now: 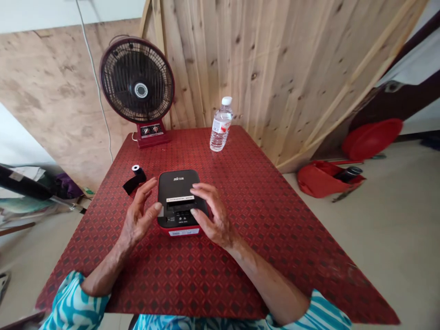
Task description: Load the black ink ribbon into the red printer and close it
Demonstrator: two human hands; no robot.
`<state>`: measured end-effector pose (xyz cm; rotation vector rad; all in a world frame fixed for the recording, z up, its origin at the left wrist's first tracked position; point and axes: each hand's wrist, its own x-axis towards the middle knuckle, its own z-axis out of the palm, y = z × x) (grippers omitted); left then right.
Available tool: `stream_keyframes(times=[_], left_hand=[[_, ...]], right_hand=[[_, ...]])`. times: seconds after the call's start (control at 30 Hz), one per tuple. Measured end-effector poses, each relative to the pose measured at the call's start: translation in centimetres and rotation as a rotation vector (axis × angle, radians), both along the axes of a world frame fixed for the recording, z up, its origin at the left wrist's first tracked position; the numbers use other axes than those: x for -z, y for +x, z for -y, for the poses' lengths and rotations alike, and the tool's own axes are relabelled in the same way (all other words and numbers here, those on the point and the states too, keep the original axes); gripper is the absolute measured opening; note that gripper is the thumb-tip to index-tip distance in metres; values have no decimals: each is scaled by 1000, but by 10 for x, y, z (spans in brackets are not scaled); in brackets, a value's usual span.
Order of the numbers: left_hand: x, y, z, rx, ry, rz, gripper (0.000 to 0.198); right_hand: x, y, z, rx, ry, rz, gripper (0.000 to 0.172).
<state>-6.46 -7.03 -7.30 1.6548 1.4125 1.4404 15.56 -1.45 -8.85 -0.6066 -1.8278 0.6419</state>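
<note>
A black and red printer-like device (179,188) lies on the red patterned table (220,284), with a white label strip across its top and another on its near edge. My left hand (139,220) is open beside the device's left edge, thumb and fingers apart and holding nothing. Over the right side of the device, my right hand (215,215) is also open, its fingers spread; whether the fingertips touch the surface I cannot tell. Left of the device's far end are a small roll (136,170) and a black strip or piece (132,184).
A dark red fan (151,136) stands at the table's far left corner. Near the far edge stands a clear bottle (221,126) with a white cap. A wooden wall rises behind. On the floor at right are a red bag (318,178) and a red round object (373,139).
</note>
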Motion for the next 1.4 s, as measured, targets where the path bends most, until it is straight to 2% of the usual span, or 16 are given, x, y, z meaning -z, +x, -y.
stream_keyframes(times=[0.1,0.17,0.3,0.47,0.57,0.73,0.87,1.13,1.23,1.4], left_hand=[[11,-6,-7,-41,-162,262,53],[15,-4,-8,-13,-229,354,59],[15,6,-5,80,-243,413,65],[10,5,-3,123,-271,486,57],[9,2,-5,145,-295,521,59],[7,2,-5,189,-291,531,62],[8,2,-4,200,-303,532,65],[15,-3,-7,206,-432,646,69],[15,-2,-7,220,-444,646,68],[18,0,-6,199,-410,617,66]], right_hand=[[7,0,-6,-58,-233,-167,32],[11,-4,-11,-25,-362,-260,31],[13,-19,-15,37,-571,-365,34],[12,-26,-16,-26,-747,-447,42],[13,-23,-17,-27,-743,-421,41],[21,-19,-19,54,-656,-313,38],[28,-21,-18,54,-654,-327,38],[32,-25,-15,89,-659,-400,44],[34,-27,-15,107,-662,-412,43],[41,-29,-17,137,-579,-351,42]])
